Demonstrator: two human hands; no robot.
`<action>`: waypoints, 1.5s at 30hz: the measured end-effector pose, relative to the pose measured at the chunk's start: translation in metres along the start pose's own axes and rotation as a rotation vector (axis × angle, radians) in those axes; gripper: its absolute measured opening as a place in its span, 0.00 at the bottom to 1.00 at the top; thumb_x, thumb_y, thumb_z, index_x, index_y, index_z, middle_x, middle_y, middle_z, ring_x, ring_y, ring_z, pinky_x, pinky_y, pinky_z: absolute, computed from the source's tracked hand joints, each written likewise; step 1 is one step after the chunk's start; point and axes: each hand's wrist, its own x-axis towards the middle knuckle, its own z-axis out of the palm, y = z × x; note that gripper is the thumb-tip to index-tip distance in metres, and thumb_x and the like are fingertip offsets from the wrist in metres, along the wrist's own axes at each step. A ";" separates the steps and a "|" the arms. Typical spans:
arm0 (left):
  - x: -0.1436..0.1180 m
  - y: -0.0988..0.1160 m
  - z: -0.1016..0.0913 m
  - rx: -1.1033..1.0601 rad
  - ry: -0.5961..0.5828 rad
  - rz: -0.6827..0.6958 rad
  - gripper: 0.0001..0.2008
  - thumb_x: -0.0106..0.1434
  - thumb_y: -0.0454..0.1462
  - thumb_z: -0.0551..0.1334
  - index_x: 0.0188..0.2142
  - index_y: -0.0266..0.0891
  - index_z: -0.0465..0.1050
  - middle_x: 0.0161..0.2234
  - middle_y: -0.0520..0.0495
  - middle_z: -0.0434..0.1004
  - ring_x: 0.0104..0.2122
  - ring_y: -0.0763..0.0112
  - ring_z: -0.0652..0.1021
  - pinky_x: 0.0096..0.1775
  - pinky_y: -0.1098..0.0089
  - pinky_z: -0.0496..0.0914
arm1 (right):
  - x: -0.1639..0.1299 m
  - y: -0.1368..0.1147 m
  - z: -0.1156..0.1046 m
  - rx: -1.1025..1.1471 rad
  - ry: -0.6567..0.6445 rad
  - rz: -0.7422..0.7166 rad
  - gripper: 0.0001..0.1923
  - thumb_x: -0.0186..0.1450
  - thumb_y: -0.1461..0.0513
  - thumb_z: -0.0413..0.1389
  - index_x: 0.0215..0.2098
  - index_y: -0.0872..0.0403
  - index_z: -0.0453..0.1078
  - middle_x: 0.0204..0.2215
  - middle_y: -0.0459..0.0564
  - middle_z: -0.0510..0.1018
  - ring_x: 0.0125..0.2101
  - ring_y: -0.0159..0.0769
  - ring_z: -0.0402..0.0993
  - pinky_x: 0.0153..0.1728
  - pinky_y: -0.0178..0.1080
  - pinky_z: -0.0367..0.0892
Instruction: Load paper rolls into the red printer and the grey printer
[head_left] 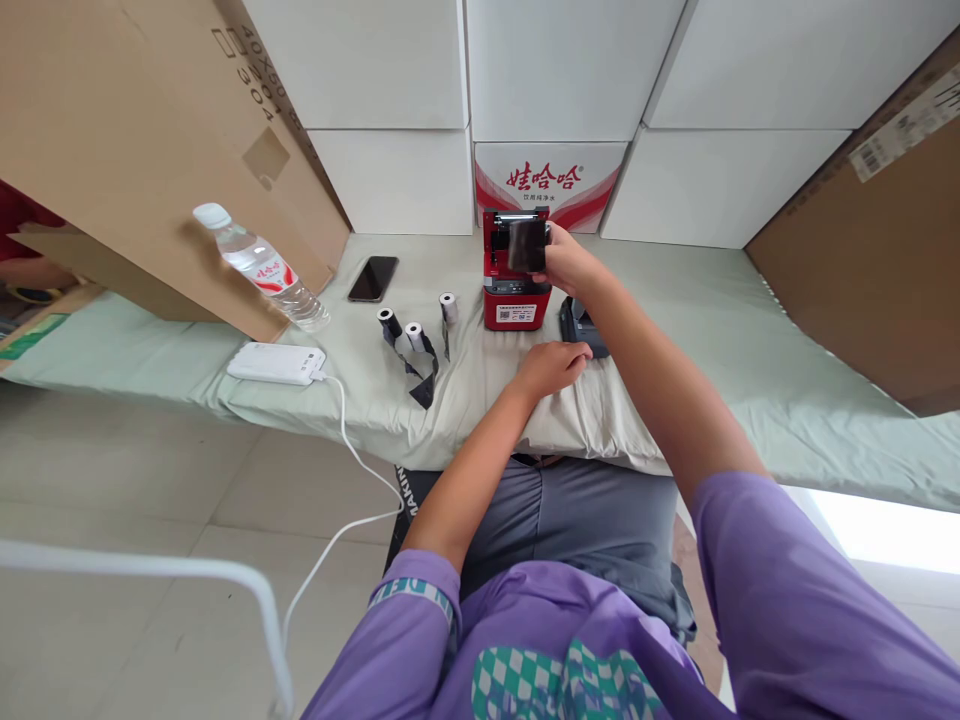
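Note:
My right hand (568, 262) is closed around the edge of a dark glossy square piece (527, 246), held in front of the open upper part of a small red label printer (514, 300). What kind of piece it is, I cannot make out. Curled on the cloth, my left hand (551, 368) has its fingertips against the near side of a black device (586, 330); whether anything is inside the fingers is hidden. Left of the printer stand a black ribbon roll (389, 323) and two white cores (414, 335), (448, 305), with loose dark film (424, 388) trailing from them.
A phone (373, 279), a water bottle (262, 265) and a white power bank (276, 363) lie to the left. The power bank's white cable (343, 420) hangs over the front edge. White boxes (390, 180) line the back; cardboard boxes (187, 120) flank both sides.

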 end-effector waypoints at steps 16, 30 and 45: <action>0.002 -0.002 0.001 0.001 -0.009 0.003 0.16 0.73 0.35 0.54 0.51 0.45 0.80 0.48 0.49 0.86 0.47 0.62 0.84 0.47 0.66 0.73 | 0.033 0.027 -0.012 -0.498 0.038 -0.043 0.27 0.58 0.61 0.65 0.52 0.50 0.63 0.40 0.51 0.74 0.47 0.50 0.73 0.51 0.57 0.75; 0.001 0.002 -0.005 -0.017 -0.028 -0.029 0.16 0.72 0.35 0.55 0.51 0.46 0.80 0.49 0.50 0.86 0.48 0.61 0.84 0.47 0.65 0.74 | 0.030 0.016 -0.014 -0.979 -0.022 -0.211 0.25 0.67 0.58 0.56 0.61 0.55 0.70 0.59 0.64 0.75 0.58 0.61 0.69 0.59 0.59 0.68; 0.000 0.005 -0.009 0.003 -0.041 -0.056 0.15 0.74 0.36 0.56 0.50 0.43 0.81 0.43 0.41 0.86 0.45 0.55 0.84 0.43 0.63 0.71 | 0.062 0.019 0.008 -1.148 -0.051 -0.011 0.19 0.60 0.67 0.63 0.50 0.54 0.80 0.51 0.61 0.84 0.55 0.62 0.75 0.58 0.61 0.67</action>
